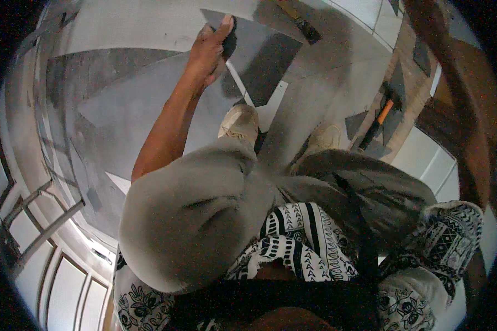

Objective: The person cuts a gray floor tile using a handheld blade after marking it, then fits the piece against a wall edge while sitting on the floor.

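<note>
Since your left hand [209, 52] has fingers clamped on one panel [273, 58] just ahead of left shoe [239, 121], looks partway: one big sheet [143, 102] lies flat left of shoe, panel not released yet, remainder unclear. Right fingers: can't tell. One brush [306, 28] ahead-right of shoe, one orange-handled tool [385, 112] right.

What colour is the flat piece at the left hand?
The flat piece is grey, best seen in the head view.

Hands [207, 54]: right one unseen; brush handle [290, 12] cut off at top.
</note>
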### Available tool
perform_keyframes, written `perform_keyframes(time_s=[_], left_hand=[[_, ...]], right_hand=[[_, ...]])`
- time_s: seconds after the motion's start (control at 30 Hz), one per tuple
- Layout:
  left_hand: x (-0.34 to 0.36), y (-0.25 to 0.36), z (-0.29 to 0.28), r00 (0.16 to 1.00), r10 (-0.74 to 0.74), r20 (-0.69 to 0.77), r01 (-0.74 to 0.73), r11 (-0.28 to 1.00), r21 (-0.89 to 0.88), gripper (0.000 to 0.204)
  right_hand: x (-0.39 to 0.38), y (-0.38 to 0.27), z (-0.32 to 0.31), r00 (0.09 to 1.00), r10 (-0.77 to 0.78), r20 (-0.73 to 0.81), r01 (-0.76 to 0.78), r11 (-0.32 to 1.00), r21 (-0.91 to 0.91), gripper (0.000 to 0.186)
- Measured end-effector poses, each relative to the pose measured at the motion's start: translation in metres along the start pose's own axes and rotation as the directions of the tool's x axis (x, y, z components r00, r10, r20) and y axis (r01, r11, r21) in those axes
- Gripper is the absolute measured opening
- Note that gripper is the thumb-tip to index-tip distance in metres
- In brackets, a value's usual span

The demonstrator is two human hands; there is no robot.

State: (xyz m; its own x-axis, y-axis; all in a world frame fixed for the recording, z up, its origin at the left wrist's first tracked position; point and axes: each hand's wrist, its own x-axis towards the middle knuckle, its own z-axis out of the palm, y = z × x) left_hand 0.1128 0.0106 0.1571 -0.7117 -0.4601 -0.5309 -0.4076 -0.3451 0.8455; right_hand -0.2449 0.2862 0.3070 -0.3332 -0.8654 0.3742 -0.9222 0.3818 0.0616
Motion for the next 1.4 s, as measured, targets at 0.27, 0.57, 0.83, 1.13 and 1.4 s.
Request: perform_keyframes(time_s=[0.27, 0.57, 0.83, 1.13, 1.4], left_hand=[[-0.035, -0.005, 0.024, 0.994, 0.08, 0.072, -0.059, 0.963, -0.262, 0.047], [-0.063, -0.117, -0.058, 0.784, 0.022, 0.621, -0.612, -0.145, 0.777, 0.072], [-0.065, -0.123, -0.128, 0.982, 0.156, 0.11, -0.092, -0.117, 0.989, 0.085], [-0.031, -0.144, -0.073, 0.976, 0.214, -0.031, -0.032, 0.285, 0.958, 0.138], [-0.026, -0.15, -0.069, 0.975, 0.211, -0.07, 0.012, 0.265, 0.964, 0.147]], right_hand=[[-0.101, -0.215, 0.085, 0.594, 0.034, 0.804, -0.803, -0.024, 0.595, 0.03], [-0.147, -0.196, 0.125, 0.641, 0.128, 0.757, -0.767, 0.13, 0.628, 0.032], [-0.181, -0.27, 0.172, 0.625, 0.066, 0.778, -0.78, 0.103, 0.617, 0.027], [-0.157, -0.316, 0.184, 0.709, 0.143, 0.69, -0.689, 0.347, 0.636, 0.024], [-0.162, -0.32, 0.186, 0.727, 0.148, 0.67, -0.632, 0.524, 0.571, 0.028]])
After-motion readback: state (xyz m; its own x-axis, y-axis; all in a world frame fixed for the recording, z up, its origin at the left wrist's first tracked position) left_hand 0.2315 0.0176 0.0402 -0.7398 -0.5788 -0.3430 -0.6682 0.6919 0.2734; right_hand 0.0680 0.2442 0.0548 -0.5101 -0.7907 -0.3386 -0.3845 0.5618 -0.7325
